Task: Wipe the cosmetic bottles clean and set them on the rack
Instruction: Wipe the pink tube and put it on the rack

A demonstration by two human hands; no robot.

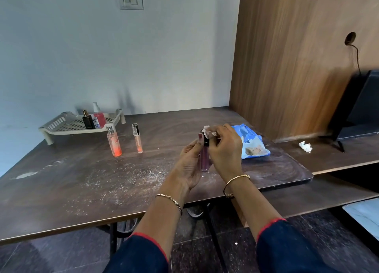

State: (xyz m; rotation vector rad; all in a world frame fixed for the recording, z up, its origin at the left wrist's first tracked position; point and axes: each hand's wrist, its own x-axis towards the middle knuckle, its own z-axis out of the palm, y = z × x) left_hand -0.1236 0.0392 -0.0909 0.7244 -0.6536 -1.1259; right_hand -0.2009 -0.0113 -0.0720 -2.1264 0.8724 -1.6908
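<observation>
My left hand (189, 166) holds a slim mauve tube with a black cap (204, 159) upright above the table's middle. My right hand (224, 149) pinches a white wipe (208, 131) against the tube's cap. An orange spray bottle (114, 142) and a thin clear tube (137, 138) stand on the table, left of my hands. The beige perforated rack (61, 125) sits at the far left, with a dark square bottle (87, 119) and a red bottle (99, 117) standing on it.
A blue wipes pack (251, 143) lies just right of my hands. A crumpled used wipe (306, 146) rests on the lower shelf by a black stand (356, 112). A wooden panel (287, 57) rises behind. White dust speckles the dark table (82, 180).
</observation>
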